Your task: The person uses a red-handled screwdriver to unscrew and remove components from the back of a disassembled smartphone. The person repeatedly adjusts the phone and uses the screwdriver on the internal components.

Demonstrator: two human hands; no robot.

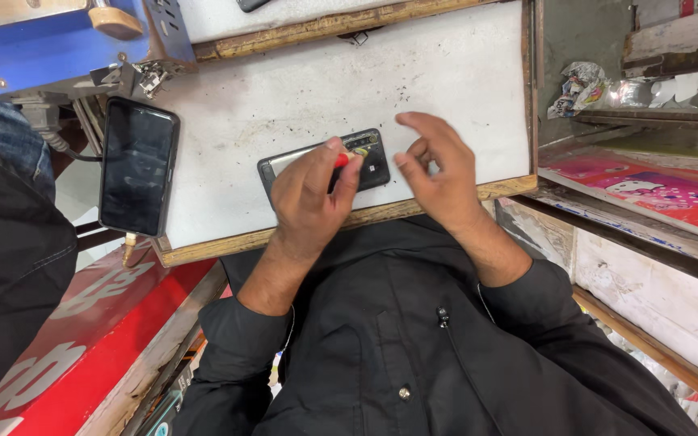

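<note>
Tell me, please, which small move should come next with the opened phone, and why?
Probably bring the right hand down to steady the dark opened phone at its camera end. The left hand holds a red-tipped tool against the phone, while the right hand hovers just beside it with fingers spread. The phone lies loose on the white work board and may slide.

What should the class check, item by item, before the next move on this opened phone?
1. Opened phone flat on the white board: ok.
2. Left hand gripping the red-tipped tool: ok.
3. Tool tip seated: cannot tell, fingers hide it.
4. Right hand steadying the phone: cannot tell, open beside its end.
5. Board clean: not ok, dark specks.
6. Second phone clear of the work: ok.
</note>
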